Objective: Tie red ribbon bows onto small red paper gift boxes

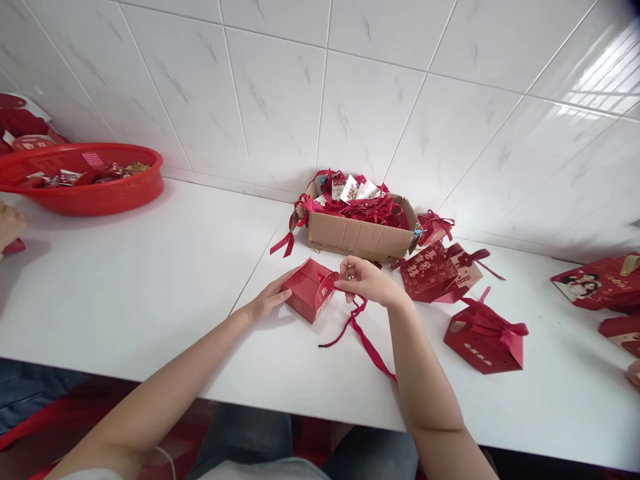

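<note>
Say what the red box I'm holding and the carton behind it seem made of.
Red box: probably thin card, smooth and satin-looking, judging by its crisp folds and printed lettering.
Carton: most likely cardboard, judging by its brown, matte walls.

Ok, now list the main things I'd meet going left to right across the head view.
Red basin → left hand → held red box → right hand → bow-topped red box → red box with a picture of people.
</note>
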{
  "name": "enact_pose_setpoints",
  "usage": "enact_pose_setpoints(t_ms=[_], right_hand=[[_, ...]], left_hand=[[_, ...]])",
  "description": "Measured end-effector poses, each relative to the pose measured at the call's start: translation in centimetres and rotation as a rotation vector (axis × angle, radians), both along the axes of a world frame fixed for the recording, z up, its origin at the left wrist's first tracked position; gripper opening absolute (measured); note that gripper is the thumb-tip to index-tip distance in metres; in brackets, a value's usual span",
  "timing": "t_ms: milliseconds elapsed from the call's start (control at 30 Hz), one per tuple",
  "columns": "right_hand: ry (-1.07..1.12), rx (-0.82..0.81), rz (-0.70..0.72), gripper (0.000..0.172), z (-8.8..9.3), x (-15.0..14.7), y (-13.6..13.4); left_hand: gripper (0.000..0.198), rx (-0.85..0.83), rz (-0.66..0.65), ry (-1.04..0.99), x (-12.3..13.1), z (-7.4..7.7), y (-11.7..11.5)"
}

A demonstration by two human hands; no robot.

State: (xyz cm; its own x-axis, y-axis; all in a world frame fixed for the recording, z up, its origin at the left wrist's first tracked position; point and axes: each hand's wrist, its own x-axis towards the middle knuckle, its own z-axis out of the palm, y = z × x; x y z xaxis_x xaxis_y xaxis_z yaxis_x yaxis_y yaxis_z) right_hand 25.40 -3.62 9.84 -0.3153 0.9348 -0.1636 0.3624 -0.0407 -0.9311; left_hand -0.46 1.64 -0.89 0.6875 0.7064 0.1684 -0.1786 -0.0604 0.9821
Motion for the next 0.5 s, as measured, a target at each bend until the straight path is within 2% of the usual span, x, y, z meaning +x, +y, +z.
enact_pose_setpoints(t_ms=[133,333,500], right_hand=[[-0.008,0.056,-0.046,0.026,0.1,-0.8,-0.2],[-0.072,0.265,-0.105,0.024,-0.4,-1.2,0.2],[-0.08,0.367,-0.028,0.018,-0.7,-1.3,0.3]], left_hand=[[0.056,0.0,0.0,0.002,0.0,-0.1,0.0],[0.058,-0.014,0.01,0.004,-0.1,-0.2,0.1],[0.057,-0.004,0.01,0.015,-0.1,-0.3,0.2]])
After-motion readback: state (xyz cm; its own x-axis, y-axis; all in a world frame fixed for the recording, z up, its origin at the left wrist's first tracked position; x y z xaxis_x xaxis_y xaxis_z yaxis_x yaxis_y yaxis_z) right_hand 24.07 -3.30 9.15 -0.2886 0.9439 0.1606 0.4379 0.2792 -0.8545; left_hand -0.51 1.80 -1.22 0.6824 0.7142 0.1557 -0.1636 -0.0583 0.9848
